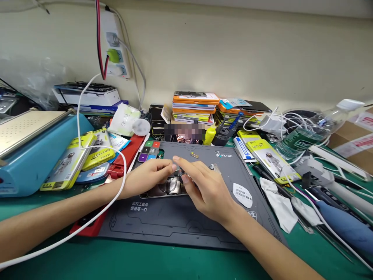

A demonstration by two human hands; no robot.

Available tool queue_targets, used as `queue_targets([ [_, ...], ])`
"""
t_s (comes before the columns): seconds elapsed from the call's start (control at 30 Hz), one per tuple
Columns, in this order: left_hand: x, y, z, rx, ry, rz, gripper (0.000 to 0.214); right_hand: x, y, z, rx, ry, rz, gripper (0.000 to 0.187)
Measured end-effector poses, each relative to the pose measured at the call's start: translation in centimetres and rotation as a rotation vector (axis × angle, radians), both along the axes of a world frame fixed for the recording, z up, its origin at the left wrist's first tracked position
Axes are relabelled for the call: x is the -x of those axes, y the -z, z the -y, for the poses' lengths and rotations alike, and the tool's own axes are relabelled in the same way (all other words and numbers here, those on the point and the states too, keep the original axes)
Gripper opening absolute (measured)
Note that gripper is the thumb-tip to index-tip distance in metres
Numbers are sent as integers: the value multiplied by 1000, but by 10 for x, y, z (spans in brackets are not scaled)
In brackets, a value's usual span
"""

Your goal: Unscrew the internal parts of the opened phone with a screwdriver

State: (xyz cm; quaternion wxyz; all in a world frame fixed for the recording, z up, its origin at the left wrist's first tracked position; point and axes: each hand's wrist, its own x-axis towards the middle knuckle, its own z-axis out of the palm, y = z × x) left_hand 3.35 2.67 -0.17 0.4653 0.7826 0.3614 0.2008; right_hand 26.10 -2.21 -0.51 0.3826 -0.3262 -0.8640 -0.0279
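An opened phone [174, 186] lies on the dark grey work mat [175, 217], its inner parts and a shiny metal piece facing up. My left hand [159, 171] is over the phone's left part, with thumb and forefinger pressed together; whatever they pinch is hidden. My right hand [205, 184] curls over the phone's right side. Between its thumb and fingers shows a bit of a slim dark tool [182, 171], mostly covered by the hand. A colored parts tray [149, 151] sits just beyond my left hand, and a small metal part [194, 155] lies farther back.
A white cable [126, 163] loops over my left forearm. Yellow battery packs [68, 161] and a blue machine [37, 151] stand at left. A plastic bottle [309, 134], a blue-handled tool [340, 221] and crumpled tissue [278, 202] are at right. Stacked boxes [195, 107] line the wall.
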Motion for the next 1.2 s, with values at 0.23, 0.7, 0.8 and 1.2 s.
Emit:
queue_targets([
  [0.23, -1, 7, 1, 121, -3, 70, 45, -1, 3, -1, 21, 7, -37, 49],
  [0.7, 5, 0, 2, 254, 2, 79, 32, -1, 3, -2, 36, -30, -51, 51],
  [0.8, 4, -1, 1, 215, 12, 66, 29, -1, 3, -2, 44, -26, -53, 51],
  [1.2, 9, -6, -1, 254, 17, 132, 9, -4, 8, 9, 292, 44, -404, 72],
])
